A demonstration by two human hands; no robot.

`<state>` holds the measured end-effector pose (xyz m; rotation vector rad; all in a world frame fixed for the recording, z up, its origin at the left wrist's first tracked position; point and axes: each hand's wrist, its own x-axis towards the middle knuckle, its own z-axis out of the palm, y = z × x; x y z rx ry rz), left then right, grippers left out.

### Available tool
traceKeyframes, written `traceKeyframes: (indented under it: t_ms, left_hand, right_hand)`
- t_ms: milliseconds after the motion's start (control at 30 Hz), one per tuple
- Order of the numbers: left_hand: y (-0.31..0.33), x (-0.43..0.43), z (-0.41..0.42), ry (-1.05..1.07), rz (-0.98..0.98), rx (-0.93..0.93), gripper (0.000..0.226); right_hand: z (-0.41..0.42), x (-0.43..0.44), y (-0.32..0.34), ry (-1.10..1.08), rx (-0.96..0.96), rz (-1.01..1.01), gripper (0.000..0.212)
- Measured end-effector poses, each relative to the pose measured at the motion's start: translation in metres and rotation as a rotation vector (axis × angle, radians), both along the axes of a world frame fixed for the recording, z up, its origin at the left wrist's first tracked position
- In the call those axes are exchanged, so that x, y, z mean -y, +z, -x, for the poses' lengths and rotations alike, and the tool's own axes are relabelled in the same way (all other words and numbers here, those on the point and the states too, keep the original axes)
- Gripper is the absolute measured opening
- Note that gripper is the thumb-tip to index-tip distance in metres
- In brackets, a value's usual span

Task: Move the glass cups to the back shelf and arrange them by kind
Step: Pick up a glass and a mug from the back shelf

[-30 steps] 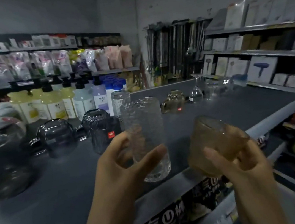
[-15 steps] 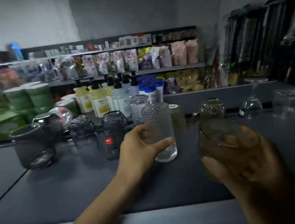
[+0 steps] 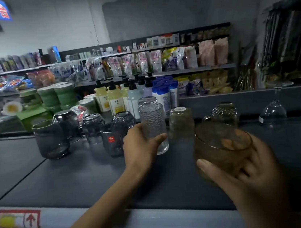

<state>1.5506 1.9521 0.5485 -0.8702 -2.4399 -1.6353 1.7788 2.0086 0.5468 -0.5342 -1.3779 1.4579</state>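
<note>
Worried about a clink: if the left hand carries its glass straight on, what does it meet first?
Most likely the other clear textured glass just behind the held glass in the left hand, then the bottles. Depth is hard to judge.

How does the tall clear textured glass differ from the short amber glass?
The tall clear textured glass is colourless and narrow; the short amber glass brownish and wide. The clear glass is upright in the left hand; the amber glass is tilted in the right hand. Both are held.
</note>
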Motion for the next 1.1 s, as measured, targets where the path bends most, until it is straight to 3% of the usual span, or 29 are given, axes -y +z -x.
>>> traceKeyframes:
  t_ms: [300,933,1033,1100]
  left_hand:
    - [0.006,-0.008,0.006,0.124,0.105,-0.054,0.048]
    - [0.029,0.006,-0.018,0.139,0.383,-0.189,0.075]
    - [0.031,0.023,-0.029,0.130,0.391,-0.241,0.069]
    - [0.031,0.037,-0.043,0.014,0.275,-0.196,0.056]
  right_hand:
    - [0.003,0.001,0.001,0.073,0.003,-0.057,0.087]
    - [0.005,-0.004,-0.011,0.069,0.031,-0.108,0.081]
    - [0.003,-0.004,-0.009,0.084,0.047,-0.112,0.079]
    - [0.000,-0.004,-0.007,0.111,0.064,-0.116,0.075]
